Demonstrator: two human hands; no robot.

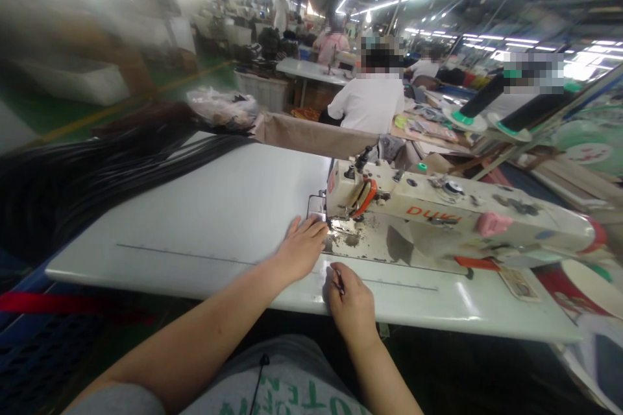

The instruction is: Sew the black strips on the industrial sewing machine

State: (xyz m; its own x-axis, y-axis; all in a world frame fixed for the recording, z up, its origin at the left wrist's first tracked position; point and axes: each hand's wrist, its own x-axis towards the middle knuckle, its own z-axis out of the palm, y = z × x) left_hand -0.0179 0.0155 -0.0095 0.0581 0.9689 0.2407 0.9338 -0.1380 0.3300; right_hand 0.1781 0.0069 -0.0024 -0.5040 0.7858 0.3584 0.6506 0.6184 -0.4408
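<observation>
The left hand (302,249) is lying palm-down with its fingers nearly straight and slightly spread, their tips reaching beside the needle plate (343,225) of the sewing machine (389,207); whether they are pinning anything, I cannot tell. The right hand (353,305) is curling its fingers closed around a small dark item (340,283), just above the near edge of the tabletop (219,207). That item is looking light and hard, probably suiting a thumb-and-fingertip pinch at its middle. Beyond and left of the left fingers, black strips (195,159) are trailing, seemingly soft and limp, probably gathering best near their ends.
</observation>
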